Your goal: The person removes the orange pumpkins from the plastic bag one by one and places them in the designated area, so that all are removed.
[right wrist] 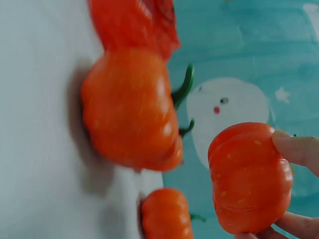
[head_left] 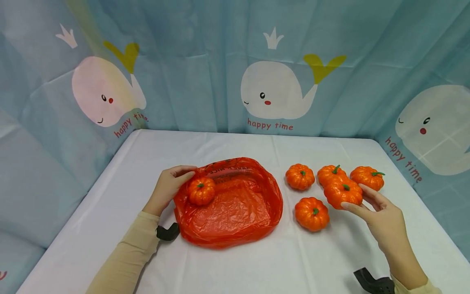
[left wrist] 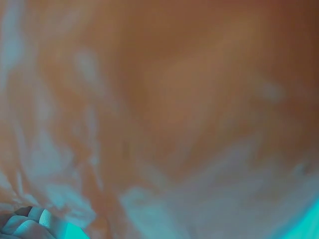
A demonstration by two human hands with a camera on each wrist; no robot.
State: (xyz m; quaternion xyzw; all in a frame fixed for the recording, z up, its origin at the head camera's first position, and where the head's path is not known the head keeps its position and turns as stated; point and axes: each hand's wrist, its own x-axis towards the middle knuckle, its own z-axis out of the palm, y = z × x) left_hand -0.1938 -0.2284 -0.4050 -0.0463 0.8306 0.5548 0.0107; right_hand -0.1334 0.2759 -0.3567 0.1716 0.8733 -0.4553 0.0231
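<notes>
A red plastic bag [head_left: 235,208] lies spread with its mouth open upward. One small orange pumpkin [head_left: 201,190] sits inside it at the left. My left hand [head_left: 171,183] pinches the bag's left rim between thumb and fingers. In the left wrist view, blurred bag film [left wrist: 164,99] fills most of the picture, with a few fingertips in the lower corner. On the right, my right hand [head_left: 383,216] holds a pumpkin [head_left: 342,192] above the table, thumb on the near side, fingers behind. The right wrist view shows this held pumpkin [right wrist: 250,179] from below.
More pumpkins rest on the white table [head_left: 235,269] right of the bag: one at the back [head_left: 300,177], one nearer [head_left: 312,214], one partly behind the held one [head_left: 328,173], and one far right [head_left: 367,177]. A blue whale-print curtain [head_left: 205,94] stands behind.
</notes>
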